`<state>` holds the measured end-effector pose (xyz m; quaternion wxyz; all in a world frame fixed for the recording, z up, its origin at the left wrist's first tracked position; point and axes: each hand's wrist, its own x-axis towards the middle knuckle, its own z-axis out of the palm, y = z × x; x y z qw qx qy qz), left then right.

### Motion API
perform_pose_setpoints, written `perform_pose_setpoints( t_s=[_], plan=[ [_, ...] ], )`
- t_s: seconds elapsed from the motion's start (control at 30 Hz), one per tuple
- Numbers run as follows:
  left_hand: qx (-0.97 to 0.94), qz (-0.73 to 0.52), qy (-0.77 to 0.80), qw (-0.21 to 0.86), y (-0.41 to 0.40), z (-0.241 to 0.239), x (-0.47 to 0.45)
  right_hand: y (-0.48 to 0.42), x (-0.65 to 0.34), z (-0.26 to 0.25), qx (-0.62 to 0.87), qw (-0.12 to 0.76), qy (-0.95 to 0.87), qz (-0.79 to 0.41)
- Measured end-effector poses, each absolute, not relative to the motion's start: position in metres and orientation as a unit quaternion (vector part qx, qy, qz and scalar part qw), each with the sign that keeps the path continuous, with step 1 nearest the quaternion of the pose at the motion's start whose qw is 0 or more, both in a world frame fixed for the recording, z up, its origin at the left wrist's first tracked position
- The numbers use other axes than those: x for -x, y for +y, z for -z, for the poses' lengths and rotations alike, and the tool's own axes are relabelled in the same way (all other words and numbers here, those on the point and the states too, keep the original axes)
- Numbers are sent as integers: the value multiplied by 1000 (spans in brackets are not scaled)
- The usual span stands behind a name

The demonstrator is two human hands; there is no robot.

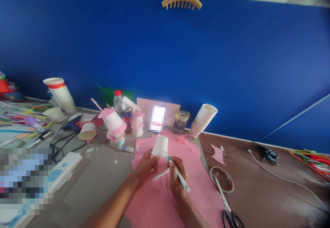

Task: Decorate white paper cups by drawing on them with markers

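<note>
An upside-down white paper cup (161, 144) is steadied at its lower left by my left hand (149, 163), whose fingers are closed on the rim. My right hand (177, 176) grips a white marker (182, 180) with a blue end, its tip at the cup's lower right side. Below the cup, between my hands, lies another white pen-like stick (161, 174), perhaps a second marker. Pink paper sheets (160, 207) spread beneath both hands.
Pink-trimmed cup models (113, 121) stand left of a glowing phone (157, 118). Behind right are a glass jar (181, 119) and stacked paper cups (203, 119). Scissors (227, 204) and a tape roll (222, 179) lie right. A power strip (64, 169) sits left.
</note>
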<state>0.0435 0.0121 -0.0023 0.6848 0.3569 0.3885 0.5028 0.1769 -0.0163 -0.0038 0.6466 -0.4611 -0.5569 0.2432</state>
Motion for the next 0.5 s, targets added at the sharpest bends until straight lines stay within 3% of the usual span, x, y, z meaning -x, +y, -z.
perform_pose_setpoints(
  t_s=[0.5],
  plan=[
    [-360,-505,382,685,12,5,-43,-18,-176,2,460,649,-553,-247]
  ],
)
